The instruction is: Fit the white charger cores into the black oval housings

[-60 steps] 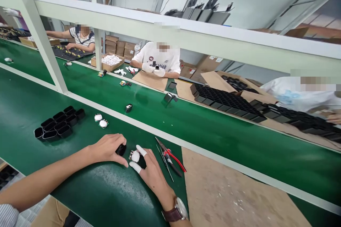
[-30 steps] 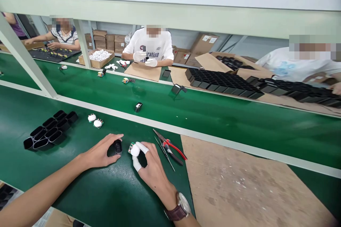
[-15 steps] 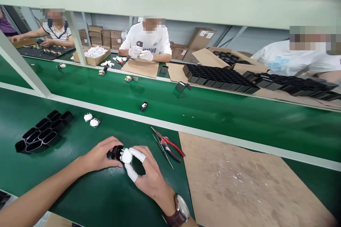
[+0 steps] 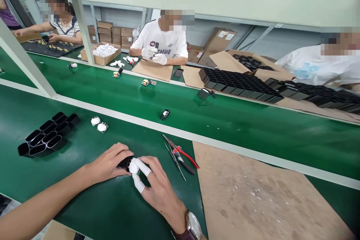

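Observation:
My left hand (image 4: 114,162) is closed round a small black plastic housing (image 4: 123,163), its open end facing right. Thumb and index finger of my right hand (image 4: 154,182), both in white finger cots, pinch a small circuit board (image 4: 134,166) with a white cap-like top. The board sits at the mouth of the housing; how far it reaches inside is hidden by my fingers. Two similar white-topped boards (image 4: 99,124) lie on the green bench beyond my left hand. A group of upright open black housings (image 4: 47,135) stands at the left.
Red-handled pliers (image 4: 181,153) and tweezers (image 4: 174,160) lie right of my hands, beside a cardboard sheet (image 4: 247,195). Past a pale rail, a green conveyor belt (image 4: 126,99) carries several small parts. Co-workers sit across it, near trays of black housings (image 4: 239,86). A slanted post (image 4: 25,63) rises at left.
The circuit board is closer against the black housing, with less of it showing. Belt parts have shifted slightly right in view, and the whole view has tilted a little.

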A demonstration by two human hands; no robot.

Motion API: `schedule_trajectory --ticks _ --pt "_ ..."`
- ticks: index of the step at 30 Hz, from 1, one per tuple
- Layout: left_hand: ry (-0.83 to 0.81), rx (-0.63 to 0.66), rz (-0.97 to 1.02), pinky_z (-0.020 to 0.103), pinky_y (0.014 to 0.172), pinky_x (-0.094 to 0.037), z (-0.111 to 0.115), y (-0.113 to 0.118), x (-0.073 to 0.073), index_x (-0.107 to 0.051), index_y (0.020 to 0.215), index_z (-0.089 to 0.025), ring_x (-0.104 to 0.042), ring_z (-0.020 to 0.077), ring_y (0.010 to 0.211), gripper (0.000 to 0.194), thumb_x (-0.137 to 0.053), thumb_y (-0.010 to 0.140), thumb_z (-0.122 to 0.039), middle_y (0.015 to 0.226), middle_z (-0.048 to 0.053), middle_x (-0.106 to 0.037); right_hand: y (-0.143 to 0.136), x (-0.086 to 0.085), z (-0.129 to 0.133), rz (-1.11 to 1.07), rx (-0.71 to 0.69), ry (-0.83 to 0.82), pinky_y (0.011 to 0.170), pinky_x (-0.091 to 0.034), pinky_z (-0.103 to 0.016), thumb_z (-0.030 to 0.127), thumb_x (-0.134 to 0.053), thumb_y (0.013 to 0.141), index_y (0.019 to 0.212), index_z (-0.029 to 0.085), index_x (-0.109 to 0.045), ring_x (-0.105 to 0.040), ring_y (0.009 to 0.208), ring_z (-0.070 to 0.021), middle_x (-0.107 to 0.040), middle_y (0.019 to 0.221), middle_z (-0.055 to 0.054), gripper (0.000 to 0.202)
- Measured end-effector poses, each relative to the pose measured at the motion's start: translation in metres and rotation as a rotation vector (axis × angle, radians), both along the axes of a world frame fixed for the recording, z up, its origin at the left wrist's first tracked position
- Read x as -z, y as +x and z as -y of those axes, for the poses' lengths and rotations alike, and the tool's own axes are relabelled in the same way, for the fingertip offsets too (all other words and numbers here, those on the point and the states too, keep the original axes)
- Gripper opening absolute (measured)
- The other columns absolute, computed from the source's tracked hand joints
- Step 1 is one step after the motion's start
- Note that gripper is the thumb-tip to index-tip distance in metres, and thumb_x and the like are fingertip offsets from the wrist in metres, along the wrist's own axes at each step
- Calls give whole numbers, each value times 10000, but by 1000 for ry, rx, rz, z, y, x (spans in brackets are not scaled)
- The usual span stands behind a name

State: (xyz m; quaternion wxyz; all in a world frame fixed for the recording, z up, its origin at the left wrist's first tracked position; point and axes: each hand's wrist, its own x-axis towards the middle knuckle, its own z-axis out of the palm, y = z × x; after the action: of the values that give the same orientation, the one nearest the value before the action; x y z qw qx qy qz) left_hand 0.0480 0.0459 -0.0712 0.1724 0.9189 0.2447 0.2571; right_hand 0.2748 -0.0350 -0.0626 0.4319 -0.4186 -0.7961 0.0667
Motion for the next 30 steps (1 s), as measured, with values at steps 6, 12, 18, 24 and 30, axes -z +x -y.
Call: schedule_trajectory --ticks 6,12,18,24,30 --pt "14 14 -22 435 937 -560 1 1 -4 -529 1387 -214 -646 276 1067 455 -684 1006 -409 1201 122 -629 0 -1 -1 29 3 -21 829 -630 -455 55 -604 952 1368 235 -524 -641 1081 -280 -649 1202 -141 460" --pt "-8 24 -44 422 934 -563 2 1 -5 -533 1394 -215 -638 267 1050 441 -671 1016 -393 1213 126 -618 0 -3 0 56 3 -61 827 -632 -448 83 -607 967 1309 220 -553 -637 1074 -283 -645 1198 -141 373" --pt "-86 38 -43 428 950 -569 4 2 -2 -541 1395 -222 -634 271 1073 428 -677 1014 -361 1233 127 -624 3 -3 2 97 -17 -108 870 -635 -477 150 -602 1012 1376 201 -542 -629 1124 -295 -638 1254 -162 372" --pt "-273 79 40 380 941 -585 3 6 -2 -529 1410 -237 -647 259 1106 485 -725 981 -350 1213 115 -642 7 2 2 6 -43 -71 929 -623 -494 189 -670 997 1321 251 -581 -647 1166 -286 -650 1304 -132 341" --pt "-342 77 47 389 961 -588 3 5 -1 -517 1439 -238 -664 263 1134 510 -714 969 -272 1259 121 -660 2 3 -1 110 -46 -90 957 -608 -552 211 -673 993 1228 216 -630 -616 1232 -330 -623 1360 -163 239"
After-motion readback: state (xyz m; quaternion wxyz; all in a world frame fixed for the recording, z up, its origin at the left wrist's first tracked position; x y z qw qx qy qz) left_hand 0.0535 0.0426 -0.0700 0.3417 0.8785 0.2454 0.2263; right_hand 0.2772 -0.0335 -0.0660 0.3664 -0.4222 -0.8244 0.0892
